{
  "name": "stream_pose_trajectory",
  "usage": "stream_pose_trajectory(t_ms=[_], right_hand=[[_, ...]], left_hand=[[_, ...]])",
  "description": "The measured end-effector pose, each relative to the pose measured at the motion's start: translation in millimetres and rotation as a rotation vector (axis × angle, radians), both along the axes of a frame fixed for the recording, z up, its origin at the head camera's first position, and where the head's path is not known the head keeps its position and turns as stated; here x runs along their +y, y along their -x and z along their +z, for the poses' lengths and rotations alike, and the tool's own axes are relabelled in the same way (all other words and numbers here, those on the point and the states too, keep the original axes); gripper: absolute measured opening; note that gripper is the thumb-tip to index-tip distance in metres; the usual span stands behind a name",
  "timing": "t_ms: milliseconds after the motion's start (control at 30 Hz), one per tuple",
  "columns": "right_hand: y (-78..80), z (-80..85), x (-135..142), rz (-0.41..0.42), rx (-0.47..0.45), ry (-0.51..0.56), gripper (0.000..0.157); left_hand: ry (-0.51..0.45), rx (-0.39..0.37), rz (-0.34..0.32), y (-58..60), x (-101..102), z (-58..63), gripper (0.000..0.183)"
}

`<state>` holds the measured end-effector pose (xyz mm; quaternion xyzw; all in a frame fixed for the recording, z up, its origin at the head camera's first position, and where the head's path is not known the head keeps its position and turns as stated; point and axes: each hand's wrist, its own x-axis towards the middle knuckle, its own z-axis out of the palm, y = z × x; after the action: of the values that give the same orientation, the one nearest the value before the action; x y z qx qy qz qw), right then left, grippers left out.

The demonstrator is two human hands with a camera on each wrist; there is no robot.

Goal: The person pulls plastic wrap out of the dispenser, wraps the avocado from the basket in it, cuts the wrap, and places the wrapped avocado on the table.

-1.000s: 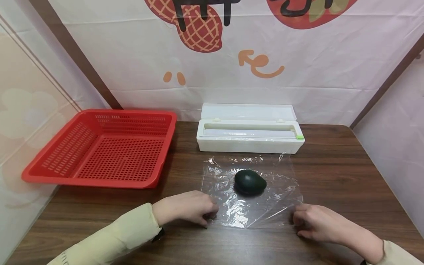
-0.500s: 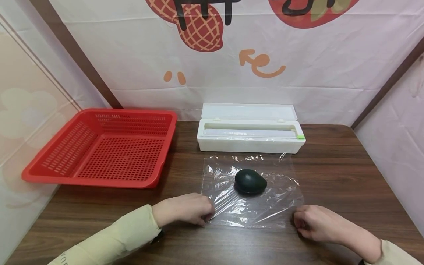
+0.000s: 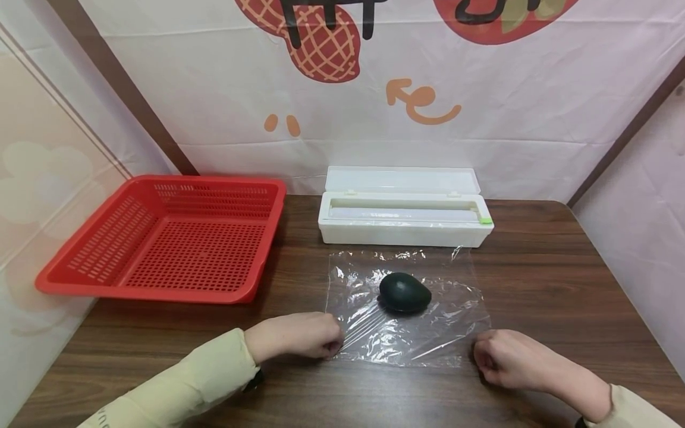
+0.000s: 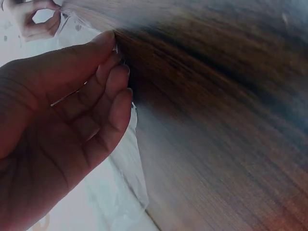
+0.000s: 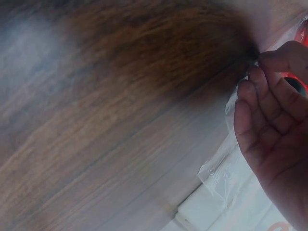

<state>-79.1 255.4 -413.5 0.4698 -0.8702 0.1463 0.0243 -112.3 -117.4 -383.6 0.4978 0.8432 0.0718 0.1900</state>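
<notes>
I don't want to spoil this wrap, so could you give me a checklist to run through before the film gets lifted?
1. Left hand has the clear film: ok, it pinches the near left corner.
2. Right hand has the film: ok, it pinches the near right corner.
3. Dark green fruit on the film: ok, it lies within the edges.
4. Film smooth: not ok, creases run from the left hand toward the fruit.
5. Film's far edge free of the white box: cannot tell, it ends close to the box's front.
6. Red basket out of the way: ok, it stands apart from the film.
</notes>
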Motion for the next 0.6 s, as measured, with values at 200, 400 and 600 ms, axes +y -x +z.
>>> stream_pose_trajectory(t_ms=[200, 400, 600], right_hand=[[0.2, 2.2, -2.4, -0.007, 0.015, 0.002, 0.032], [1.9, 6.6, -4.6, -0.007, 0.0, 0.042, 0.035], [3.3, 8.5, -5.2, -0.024, -0.02, 0.064, 0.035]], left_hand=[[0.019, -0.022, 0.012, 0.3, -1.5, 0.2, 0.02], [-0.012, -0.024, 0.028, 1.8, -2.2, 3.2, 0.022], [-0.052, -0.011, 0.013, 4.3, -4.4, 3.4, 0.022]])
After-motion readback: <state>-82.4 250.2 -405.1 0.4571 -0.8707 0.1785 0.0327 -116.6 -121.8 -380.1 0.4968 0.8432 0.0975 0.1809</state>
